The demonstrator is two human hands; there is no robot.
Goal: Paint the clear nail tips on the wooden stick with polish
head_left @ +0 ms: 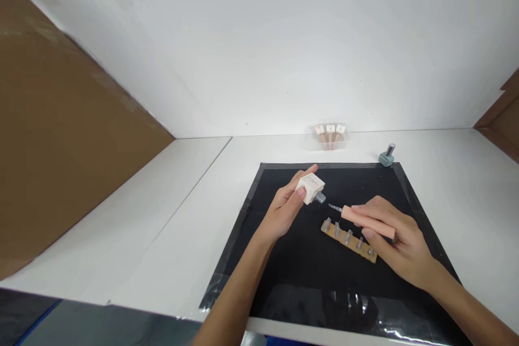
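White table, black mat. Left hand clamped on tilted white polish bottle; right hand pinches pink brush cap above wooden nail-tip strip.

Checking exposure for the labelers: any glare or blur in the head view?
Head view: glare on the black mat's glossy front edge; back wall bright, nearly washed out; the bottle in the left hand is overexposed, its label unreadable; right hand sharp.
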